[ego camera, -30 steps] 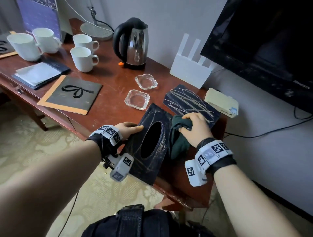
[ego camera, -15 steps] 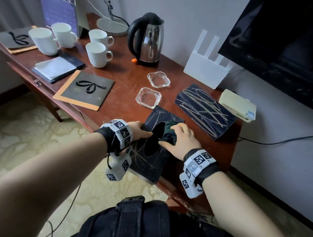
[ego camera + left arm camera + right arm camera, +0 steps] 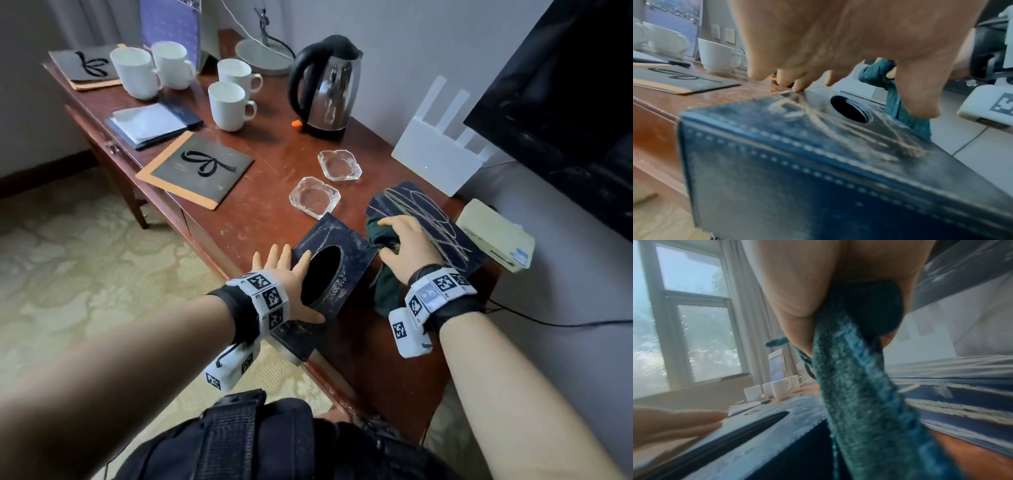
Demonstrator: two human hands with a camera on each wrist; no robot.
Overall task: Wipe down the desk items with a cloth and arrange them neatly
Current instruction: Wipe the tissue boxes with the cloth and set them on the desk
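A dark blue leather tissue box (image 3: 346,246) with an oval hole stands at the desk's front edge, its top dusty and scratched. My left hand (image 3: 291,284) rests on its left side with straight, spread fingers; from the left wrist the hand (image 3: 838,48) hovers over the box top (image 3: 818,162). My right hand (image 3: 404,243) grips a bunched dark green cloth (image 3: 383,294) just right of the box, over the near corner of a dark scratched board (image 3: 428,212). The right wrist view shows the cloth (image 3: 859,394) hanging from the fist beside the box (image 3: 777,434).
Two glass ashtrays (image 3: 314,197) (image 3: 339,164) sit behind the box. Further back are a steel kettle (image 3: 325,89), several white mugs (image 3: 226,106), a ribbon-marked mat (image 3: 198,168) and a notepad folder (image 3: 150,123). A white router (image 3: 435,157), a beige box (image 3: 496,236) and a TV (image 3: 565,102) line the wall.
My right hand has carried the cloth from the box top by the hole to the right, onto the scratched board's corner. My left fingers have straightened on the box's left side.
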